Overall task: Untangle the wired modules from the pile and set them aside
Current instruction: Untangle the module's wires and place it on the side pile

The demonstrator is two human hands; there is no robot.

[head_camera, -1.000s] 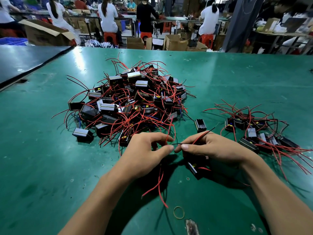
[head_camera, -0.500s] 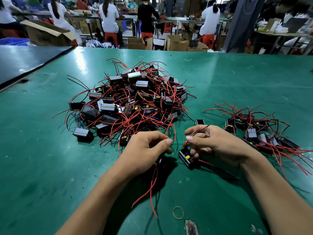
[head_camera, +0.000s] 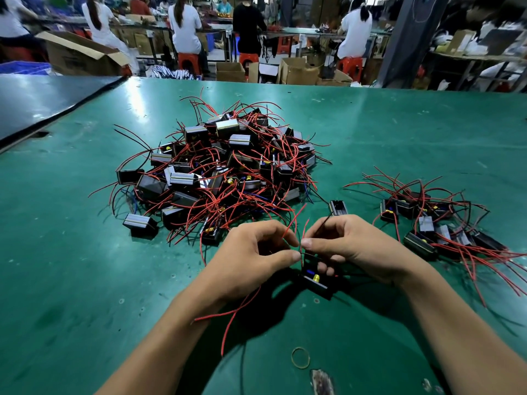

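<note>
Under right hand [head_camera: 358, 248], open module [head_camera: 320, 287], perhaps yellow part [head_camera: 316, 278] inside

On the green desk [head_camera: 85, 280], red wires [head_camera: 236, 312] are pinched in the left grip [head_camera: 251, 258], just beside the right grip [head_camera: 350, 246], under whose curled fingers a black module [head_camera: 315, 277] is held. A tangled pile [head_camera: 225, 172] of wired modules is seen beyond them; a smaller group [head_camera: 433, 223] lies apart, to the right.
</note>
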